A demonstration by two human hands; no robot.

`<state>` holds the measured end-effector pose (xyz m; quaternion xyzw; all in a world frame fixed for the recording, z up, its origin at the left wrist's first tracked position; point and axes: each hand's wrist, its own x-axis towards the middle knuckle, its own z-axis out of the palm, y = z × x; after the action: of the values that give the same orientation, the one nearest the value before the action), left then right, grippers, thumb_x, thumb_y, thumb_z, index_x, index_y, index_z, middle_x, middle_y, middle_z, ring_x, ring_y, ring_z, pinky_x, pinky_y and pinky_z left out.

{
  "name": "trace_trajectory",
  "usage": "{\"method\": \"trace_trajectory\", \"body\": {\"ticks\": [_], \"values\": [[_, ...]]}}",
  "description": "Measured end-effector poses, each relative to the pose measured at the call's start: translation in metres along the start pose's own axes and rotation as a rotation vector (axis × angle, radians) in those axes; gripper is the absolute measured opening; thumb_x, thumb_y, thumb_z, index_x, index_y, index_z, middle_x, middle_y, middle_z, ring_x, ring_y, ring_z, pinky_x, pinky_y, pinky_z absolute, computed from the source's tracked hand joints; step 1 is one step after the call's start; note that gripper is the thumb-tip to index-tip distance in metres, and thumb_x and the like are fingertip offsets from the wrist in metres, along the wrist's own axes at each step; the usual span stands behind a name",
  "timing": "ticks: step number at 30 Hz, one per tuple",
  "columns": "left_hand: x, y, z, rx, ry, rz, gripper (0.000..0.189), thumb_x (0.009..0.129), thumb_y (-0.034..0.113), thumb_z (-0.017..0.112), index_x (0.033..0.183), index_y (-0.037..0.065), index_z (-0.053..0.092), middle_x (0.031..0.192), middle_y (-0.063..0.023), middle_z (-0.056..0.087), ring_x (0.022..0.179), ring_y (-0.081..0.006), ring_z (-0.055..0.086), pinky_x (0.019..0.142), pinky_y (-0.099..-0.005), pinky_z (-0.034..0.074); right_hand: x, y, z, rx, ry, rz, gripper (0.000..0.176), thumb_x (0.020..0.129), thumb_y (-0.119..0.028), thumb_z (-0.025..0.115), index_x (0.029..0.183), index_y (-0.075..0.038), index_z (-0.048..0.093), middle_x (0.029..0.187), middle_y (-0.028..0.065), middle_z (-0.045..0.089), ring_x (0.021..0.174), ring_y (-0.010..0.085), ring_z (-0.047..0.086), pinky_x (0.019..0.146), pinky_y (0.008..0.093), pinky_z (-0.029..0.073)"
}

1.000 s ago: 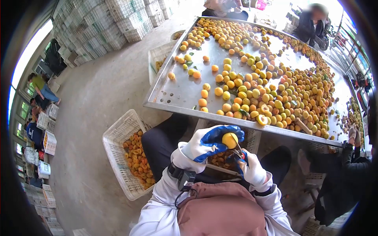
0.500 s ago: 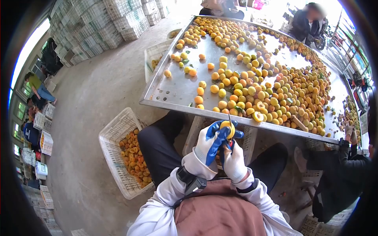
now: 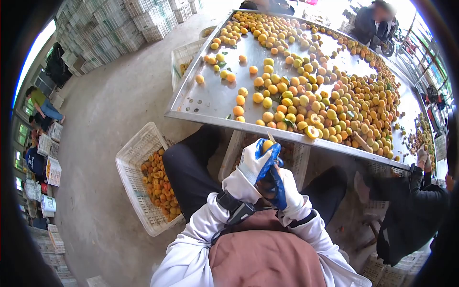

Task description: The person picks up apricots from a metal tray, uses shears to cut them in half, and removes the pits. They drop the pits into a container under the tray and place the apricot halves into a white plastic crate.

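My left hand (image 3: pixel 254 165), in a white glove with blue coating, is closed around a yellow apricot (image 3: pixel 267 145). Close against it, my right hand (image 3: pixel 286 189) wears a matching glove, its fingers wrapped round a small knife. Only the narrow blade (image 3: pixel 270 137) shows, rising past the fruit; the handle is hidden by my gloves. Both hands are above a white crate (image 3: pixel 302 165) between my knees, just short of the metal table's front edge (image 3: pixel 287 135). On that edge lies a halved apricot (image 3: pixel 311 132) with its cut face showing.
Many whole apricots (image 3: pixel 368 110) cover the metal table (image 3: pixel 191 95). Left of my leg, a white crate (image 3: pixel 138 191) holds cut apricots (image 3: pixel 162 186). A co-worker in dark clothes (image 3: pixel 411 215) sits at the right. Stacked crates (image 3: pixel 105 33) stand at the back left.
My hands have drawn closer together and turned, so the gloves now cover more of the apricot and the knife. The whole view has shifted slightly.
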<state>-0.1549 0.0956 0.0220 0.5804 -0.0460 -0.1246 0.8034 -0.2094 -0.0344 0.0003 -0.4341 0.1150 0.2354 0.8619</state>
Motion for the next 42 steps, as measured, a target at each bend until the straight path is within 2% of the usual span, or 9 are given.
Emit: {"method": "trace_trajectory", "body": {"ticks": [6,11,13,18,21,26,30,37,42], "values": [[0.0,-0.012,-0.008,-0.042,-0.152,-0.035,0.032,0.098,0.027,0.063,0.113,-0.001,0.061,0.092,-0.012,0.069,0.089,-0.0189,0.069,0.079,-0.0301,0.056,-0.01,-0.002,-0.009,0.587,-0.361,0.35,0.041,0.102,-0.05,0.048,0.087,-0.013,0.054,0.066,0.0012,0.046,0.045,0.0126,0.041,0.04,0.0273,0.033],[0.007,-0.015,-0.016,0.178,-0.134,0.191,0.035,0.098,0.025,0.064,0.121,-0.001,0.058,0.113,-0.0124,0.069,0.105,-0.0181,0.065,0.093,-0.0293,0.051,-0.016,0.007,-0.015,-0.737,0.258,-0.464,0.026,0.101,-0.016,0.057,0.121,-0.001,0.063,0.084,-0.0009,0.061,0.07,0.0057,0.052,0.062,0.0223,0.046],[0.011,-0.014,-0.024,0.186,-0.088,0.266,0.034,0.098,0.024,0.065,0.121,0.0,0.059,0.115,-0.0117,0.068,0.107,-0.0172,0.064,0.096,-0.0295,0.049,-0.029,-0.011,-0.009,-0.329,0.373,-0.317,0.03,0.101,-0.011,0.056,0.127,0.001,0.061,0.087,-0.0021,0.062,0.074,0.0053,0.051,0.065,0.021,0.045],[-0.001,0.006,-0.014,0.529,-0.113,0.349,0.032,0.098,0.016,0.062,0.126,0.002,0.056,0.121,-0.0122,0.066,0.113,-0.0189,0.062,0.101,-0.0314,0.046,-0.015,-0.039,-0.026,-0.559,0.338,-0.464,0.029,0.101,-0.011,0.056,0.125,0.003,0.061,0.089,-0.0025,0.062,0.076,0.0051,0.052,0.068,0.0217,0.046],[0.003,0.008,-0.008,0.99,-0.184,0.864,0.059,0.077,0.02,0.078,0.129,0.005,0.054,0.137,-0.0217,0.052,0.128,-0.0404,0.05,0.111,-0.0522,0.036,-0.012,-0.058,-0.007,-0.502,0.148,-0.48,0.026,0.101,-0.014,0.057,0.12,0.002,0.063,0.09,-0.0025,0.064,0.077,0.0051,0.053,0.069,0.022,0.046],[-0.015,0.023,0.0,1.296,-0.005,0.994,0.072,0.071,0.038,0.083,0.129,0.005,0.057,0.104,-0.0165,0.057,0.097,-0.0334,0.059,0.085,-0.0482,0.047,-0.019,-0.07,-0.002,-0.382,0.08,-0.194,0.028,0.1,-0.028,0.062,0.113,-0.003,0.065,0.078,-0.0032,0.062,0.056,0.0023,0.05,0.047,0.0178,0.038],[-0.023,0.012,0.0,1.198,-0.013,0.954,0.064,0.07,0.022,0.083,0.123,0.002,0.055,0.093,-0.0158,0.061,0.072,-0.036,0.061,0.065,-0.0451,0.05,-0.02,-0.067,0.004,-0.325,0.079,-0.148,0.034,0.1,-0.037,0.061,0.107,-0.004,0.065,0.071,-0.0023,0.06,0.049,0.0038,0.051,0.041,0.0186,0.037],[-0.016,-0.018,0.005,0.812,0.029,0.816,0.047,0.083,0.024,0.076,0.119,0.0,0.058,0.098,-0.0202,0.066,0.083,-0.0379,0.068,0.074,-0.0425,0.055,-0.009,-0.04,0.01,-0.065,0.214,-0.202,0.029,0.1,-0.031,0.062,0.11,-0.004,0.067,0.074,-0.003,0.061,0.053,0.0033,0.053,0.045,0.0178,0.039],[-0.017,-0.016,0.017,0.415,0.087,0.496,0.029,0.095,0.026,0.063,0.109,0.001,0.064,0.095,-0.016,0.07,0.083,-0.0287,0.069,0.074,-0.0348,0.055,-0.009,-0.019,0.001,-0.294,0.254,-0.368,0.023,0.098,-0.017,0.063,0.112,0.001,0.067,0.091,-0.0004,0.066,0.082,0.0061,0.058,0.072,0.0229,0.049]]}}
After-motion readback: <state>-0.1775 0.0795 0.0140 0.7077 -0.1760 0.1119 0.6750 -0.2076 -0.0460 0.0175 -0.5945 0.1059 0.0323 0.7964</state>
